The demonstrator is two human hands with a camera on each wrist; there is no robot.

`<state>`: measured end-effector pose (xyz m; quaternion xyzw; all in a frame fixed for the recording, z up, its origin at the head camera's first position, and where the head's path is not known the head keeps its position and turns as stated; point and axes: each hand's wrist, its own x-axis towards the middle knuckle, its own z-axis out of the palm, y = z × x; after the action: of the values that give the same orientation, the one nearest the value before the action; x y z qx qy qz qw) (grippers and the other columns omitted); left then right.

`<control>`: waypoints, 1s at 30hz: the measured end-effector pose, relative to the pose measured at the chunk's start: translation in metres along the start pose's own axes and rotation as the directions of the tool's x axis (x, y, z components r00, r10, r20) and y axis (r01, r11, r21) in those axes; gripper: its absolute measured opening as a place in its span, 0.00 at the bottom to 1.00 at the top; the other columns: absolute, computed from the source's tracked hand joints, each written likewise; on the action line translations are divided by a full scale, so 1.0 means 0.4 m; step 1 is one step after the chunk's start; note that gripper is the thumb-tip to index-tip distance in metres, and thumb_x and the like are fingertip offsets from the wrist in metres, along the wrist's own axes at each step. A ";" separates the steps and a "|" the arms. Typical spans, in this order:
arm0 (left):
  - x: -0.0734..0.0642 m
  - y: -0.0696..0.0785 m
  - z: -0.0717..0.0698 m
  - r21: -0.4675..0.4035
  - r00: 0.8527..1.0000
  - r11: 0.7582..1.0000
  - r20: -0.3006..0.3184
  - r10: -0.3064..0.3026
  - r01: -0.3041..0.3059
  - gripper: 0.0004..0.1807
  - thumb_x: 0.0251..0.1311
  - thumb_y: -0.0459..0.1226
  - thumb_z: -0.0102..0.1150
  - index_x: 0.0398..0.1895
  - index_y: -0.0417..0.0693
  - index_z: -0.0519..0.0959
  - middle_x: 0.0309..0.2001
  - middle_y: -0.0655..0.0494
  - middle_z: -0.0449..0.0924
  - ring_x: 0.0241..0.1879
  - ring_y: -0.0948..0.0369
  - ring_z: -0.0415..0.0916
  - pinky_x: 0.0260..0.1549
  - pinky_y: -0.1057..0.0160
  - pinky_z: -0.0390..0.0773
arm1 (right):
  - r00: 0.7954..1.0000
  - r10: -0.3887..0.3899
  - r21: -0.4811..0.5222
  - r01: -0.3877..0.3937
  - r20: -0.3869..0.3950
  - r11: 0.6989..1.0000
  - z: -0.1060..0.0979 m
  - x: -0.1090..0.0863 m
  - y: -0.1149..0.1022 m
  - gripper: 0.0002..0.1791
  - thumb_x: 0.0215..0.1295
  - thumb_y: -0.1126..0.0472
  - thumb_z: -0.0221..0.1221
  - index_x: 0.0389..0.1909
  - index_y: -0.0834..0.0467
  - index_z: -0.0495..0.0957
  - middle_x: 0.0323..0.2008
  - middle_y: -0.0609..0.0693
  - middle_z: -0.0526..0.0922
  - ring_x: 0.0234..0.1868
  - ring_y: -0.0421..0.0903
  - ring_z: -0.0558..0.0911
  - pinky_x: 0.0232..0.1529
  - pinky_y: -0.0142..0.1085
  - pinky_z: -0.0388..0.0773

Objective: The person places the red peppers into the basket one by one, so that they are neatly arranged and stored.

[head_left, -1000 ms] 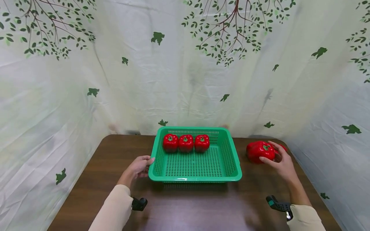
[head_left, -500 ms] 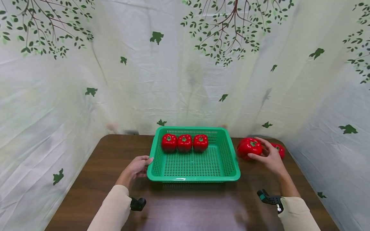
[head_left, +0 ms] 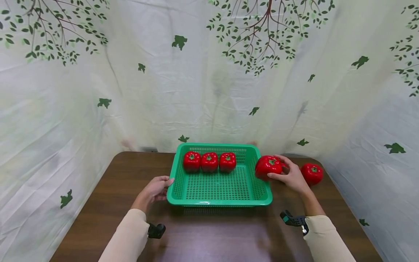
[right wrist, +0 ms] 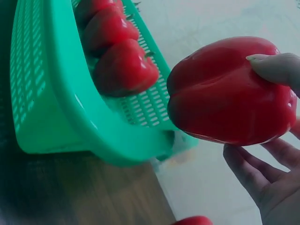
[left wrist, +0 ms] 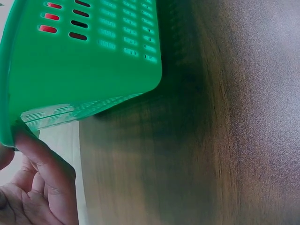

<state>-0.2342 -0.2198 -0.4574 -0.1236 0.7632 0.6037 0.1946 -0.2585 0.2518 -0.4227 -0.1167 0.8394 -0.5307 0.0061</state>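
A green plastic basket stands at the far middle of the table. My left hand grips its left rim; the left wrist view shows the fingers bent under that rim. Inside, three red bell peppers sit in a row along the back, from the left side to the middle. My right hand holds another red bell pepper, overlapping the basket's right rim in the head view. Thumb on one side and fingers on the other, it hangs off the table in the right wrist view.
One more red bell pepper lies on the brown wooden table at the far right, behind my right hand. A pale curtain printed with leaves hangs behind the table and along both sides. Each wrist wears a black camera mount.
My right hand has carried its bell pepper leftward from the table's right side to the basket's right rim, uncovering the pepper at far right. The left hand keeps its grip on the basket.
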 end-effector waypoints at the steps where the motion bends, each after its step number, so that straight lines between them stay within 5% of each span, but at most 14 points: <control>1: 0.001 0.000 0.000 -0.001 1.000 1.000 0.003 0.002 -0.002 0.21 0.72 0.43 0.48 0.56 0.34 0.70 0.38 0.50 0.77 0.32 0.56 0.75 0.32 0.62 0.79 | 1.000 0.002 0.003 -0.002 0.006 1.000 0.004 0.002 -0.001 0.41 0.59 0.62 0.66 0.71 0.59 0.57 0.65 0.64 0.65 0.60 0.66 0.70 0.45 0.44 0.80; 12: 0.004 -0.003 0.001 0.001 1.000 1.000 0.008 0.002 -0.002 0.21 0.72 0.43 0.48 0.57 0.34 0.69 0.37 0.50 0.77 0.32 0.56 0.75 0.32 0.62 0.78 | 0.996 0.003 0.020 -0.005 0.093 1.000 0.055 0.048 -0.015 0.44 0.55 0.62 0.69 0.70 0.61 0.58 0.64 0.65 0.65 0.60 0.67 0.69 0.47 0.50 0.79; 30: -0.001 -0.002 -0.001 -0.013 1.000 1.000 0.007 0.006 -0.005 0.21 0.72 0.42 0.47 0.57 0.34 0.69 0.37 0.50 0.78 0.31 0.57 0.76 0.32 0.61 0.79 | 0.980 0.013 -0.065 0.000 0.197 0.998 0.141 0.119 -0.043 0.42 0.50 0.60 0.73 0.66 0.61 0.64 0.60 0.62 0.69 0.60 0.65 0.68 0.43 0.46 0.81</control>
<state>-0.2335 -0.2203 -0.4580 -0.1205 0.7588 0.6097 0.1949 -0.2941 0.1850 -0.4264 -0.1660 0.8518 -0.4891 0.0873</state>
